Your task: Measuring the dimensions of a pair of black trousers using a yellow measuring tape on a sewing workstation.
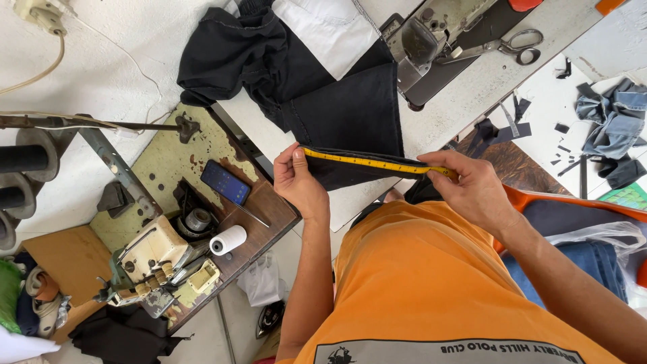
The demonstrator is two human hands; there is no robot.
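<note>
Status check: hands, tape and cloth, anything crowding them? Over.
Left hand and right hand each pinch an end of the yellow measuring tape, stretched along the folded black fabric. Scissors lie apart by the sewing machine. Nothing crowding.

Two hands: left hand [301, 183], right hand [472, 189]. One yellow tape measure [369, 162]. One black garment [317, 74]. One pair of scissors [502, 46]. One phone [226, 182]. One white thread spool [228, 239]. Two sewing machines: one grey [418, 40], one cream [151, 259].

Both hands stretching yellow tape measure [374, 163] along black garment [350, 114]
</note>
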